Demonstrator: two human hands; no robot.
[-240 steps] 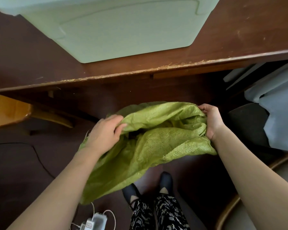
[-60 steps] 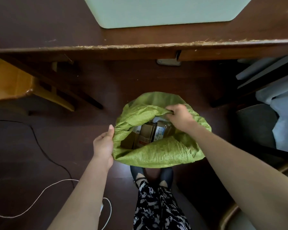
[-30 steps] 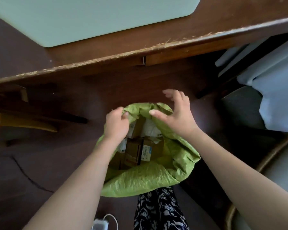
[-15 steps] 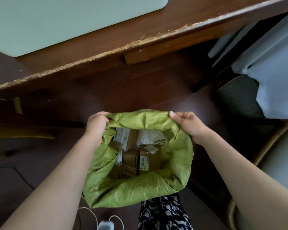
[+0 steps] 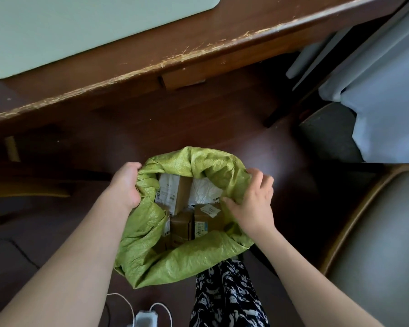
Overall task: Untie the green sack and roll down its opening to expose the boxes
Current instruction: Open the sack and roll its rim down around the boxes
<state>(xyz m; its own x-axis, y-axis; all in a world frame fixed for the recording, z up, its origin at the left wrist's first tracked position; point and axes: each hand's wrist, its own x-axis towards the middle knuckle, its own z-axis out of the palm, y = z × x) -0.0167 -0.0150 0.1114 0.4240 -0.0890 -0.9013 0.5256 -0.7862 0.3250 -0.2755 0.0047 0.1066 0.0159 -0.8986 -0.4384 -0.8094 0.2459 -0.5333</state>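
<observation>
The green sack (image 5: 175, 263) stands on the dark floor (image 5: 222, 128) in the lower centre of the frame, below the edge of the wooden desk (image 5: 198, 53). Its long axis runs upright, and its mouth opens upward toward the camera. The rim is folded outward into a thick, crumpled roll around the opening. Inside, several cardboard boxes (image 5: 187, 227) with white labels are exposed, packed close together; a white plastic parcel (image 5: 203, 192) lies at the upper right of the opening. The left hand (image 5: 125, 185) enters from the lower left, forearm angled up and to the right, fingers curled and closed on the rolled rim at the left side of the mouth. The right hand (image 5: 253, 204) enters from the lower right, back of the hand toward the camera, fingers spread over the right side of the rim and thumb pressed against the inner fold; whether it fully clamps the fabric cannot be told. A patterned trouser leg (image 5: 227, 296) appears just below the sack. A white charger and cable (image 5: 144, 317) lie on the floor at the bottom edge. A padded chair (image 5: 376, 232) occupies the right side.
</observation>
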